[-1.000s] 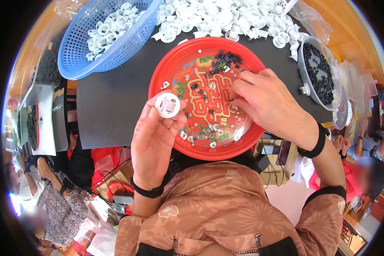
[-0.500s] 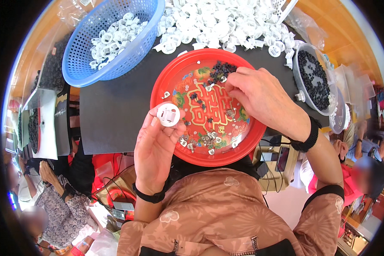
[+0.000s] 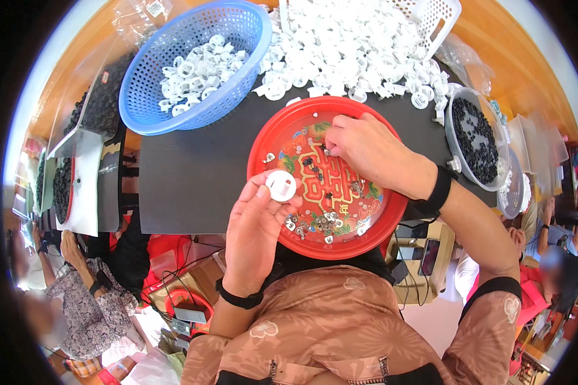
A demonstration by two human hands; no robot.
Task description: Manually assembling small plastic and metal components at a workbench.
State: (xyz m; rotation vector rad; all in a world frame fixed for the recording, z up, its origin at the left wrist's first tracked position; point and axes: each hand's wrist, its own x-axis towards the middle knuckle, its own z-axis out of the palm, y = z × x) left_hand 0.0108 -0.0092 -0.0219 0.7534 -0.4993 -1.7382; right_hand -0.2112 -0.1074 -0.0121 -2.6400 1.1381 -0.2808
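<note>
A round white plastic part with slots [image 3: 281, 185] is pinched between the thumb and fingers of my left hand [image 3: 253, 228], above the left rim of a red tray [image 3: 258, 151]. Over the tray's far right side, my right hand [image 3: 369, 153] points down with its fingers bent together. Whatever is in those fingertips is hidden, and the hand covers the spot beneath it. Small metal pieces [image 3: 327, 222] lie scattered in the near part of the tray. Several tiny black pieces [image 3: 311, 168] sit near its middle.
A blue mesh basket [image 3: 131, 96] of white parts stands far left. Beyond the tray spreads a large heap of white parts [image 3: 347, 48], beside a white basket [image 3: 440, 25]. A clear bowl [image 3: 472, 138] of black pieces is at right. Other people sit on both sides.
The whole view has shifted, so the table things appear farther right and lower. My right hand has moved over the spot where the small black pile showed. My left hand keeps the white part.
</note>
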